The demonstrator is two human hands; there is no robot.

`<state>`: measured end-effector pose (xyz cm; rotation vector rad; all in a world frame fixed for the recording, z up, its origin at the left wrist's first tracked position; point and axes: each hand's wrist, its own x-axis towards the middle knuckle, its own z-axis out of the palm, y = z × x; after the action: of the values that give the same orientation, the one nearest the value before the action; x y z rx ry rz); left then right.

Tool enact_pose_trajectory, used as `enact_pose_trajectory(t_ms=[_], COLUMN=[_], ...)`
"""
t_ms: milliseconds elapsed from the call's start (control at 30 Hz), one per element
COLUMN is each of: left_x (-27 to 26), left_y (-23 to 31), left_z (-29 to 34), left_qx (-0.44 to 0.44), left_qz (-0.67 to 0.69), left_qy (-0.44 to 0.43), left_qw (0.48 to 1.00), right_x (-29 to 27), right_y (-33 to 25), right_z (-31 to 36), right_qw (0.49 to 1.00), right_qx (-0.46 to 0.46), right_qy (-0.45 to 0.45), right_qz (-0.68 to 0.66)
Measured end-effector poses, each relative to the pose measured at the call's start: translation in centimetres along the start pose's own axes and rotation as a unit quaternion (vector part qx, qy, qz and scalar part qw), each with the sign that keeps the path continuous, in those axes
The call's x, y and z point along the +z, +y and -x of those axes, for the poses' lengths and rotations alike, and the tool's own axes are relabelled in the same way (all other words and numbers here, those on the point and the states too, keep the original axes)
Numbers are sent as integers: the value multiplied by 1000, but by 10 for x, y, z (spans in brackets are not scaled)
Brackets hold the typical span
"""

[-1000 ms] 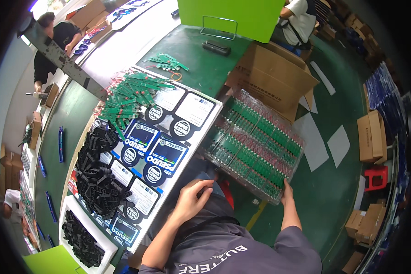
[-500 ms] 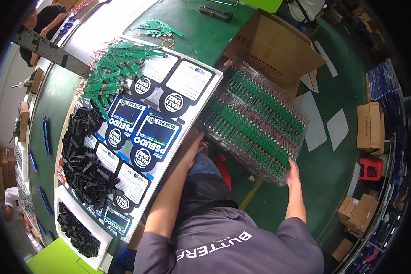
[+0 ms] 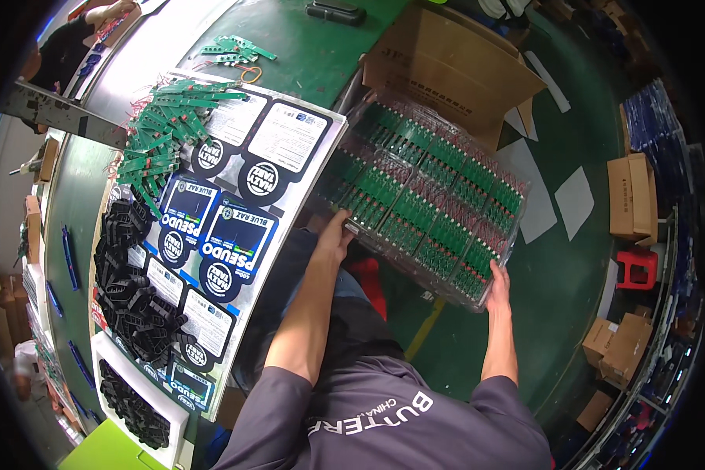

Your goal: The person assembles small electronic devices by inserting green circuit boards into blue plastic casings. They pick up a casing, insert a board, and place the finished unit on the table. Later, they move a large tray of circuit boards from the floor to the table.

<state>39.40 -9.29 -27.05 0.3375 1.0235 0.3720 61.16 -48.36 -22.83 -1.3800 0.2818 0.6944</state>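
Running along the left and across the top, the green workbench (image 3: 282,59) carries a big panel of printed labels (image 3: 286,145), its edge sloping down beside the person. Beyond the bench's near edge, an opened cardboard carton (image 3: 446,78) stands just behind the clear plastic tray (image 3: 392,249), which is out in front of the person, tilted in view, its left side close by the panel. Rows of green circuit boards with reddish wires fill it. The edge looks layered, perhaps several trays stacked, so it is probably fairly weighty yet flexible; thin, glossy plastic may sag in the middle and slip under dry fingers, and the boards and wires look easily bent or snagged. Best hold is low at opposite corners, palms underneath, off the boards. On the panel lie a heap of black plastic parts (image 3: 129,290) and a tangle of loose green strips (image 3: 164,117). The hands are apart, both clamped on the tray: left hand (image 3: 334,236) at the near left corner, right hand (image 3: 497,287) at the near right, thumb uppermost, its underside fingers hidden.
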Motion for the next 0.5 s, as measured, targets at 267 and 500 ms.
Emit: enact_pose_trajectory(t_ms=[267, 500], left_x=[32, 76], left_y=[13, 31], left_z=[22, 51], left_qx=[69, 89], left_qz=[-1, -42], left_qy=[-43, -128], left_qw=[997, 987], right_x=[-9, -15], right_y=[-12, -62], right_z=[2, 7], right_qw=[999, 999], right_qx=[-22, -38], right_qy=[15, 19], right_qz=[-19, -7])
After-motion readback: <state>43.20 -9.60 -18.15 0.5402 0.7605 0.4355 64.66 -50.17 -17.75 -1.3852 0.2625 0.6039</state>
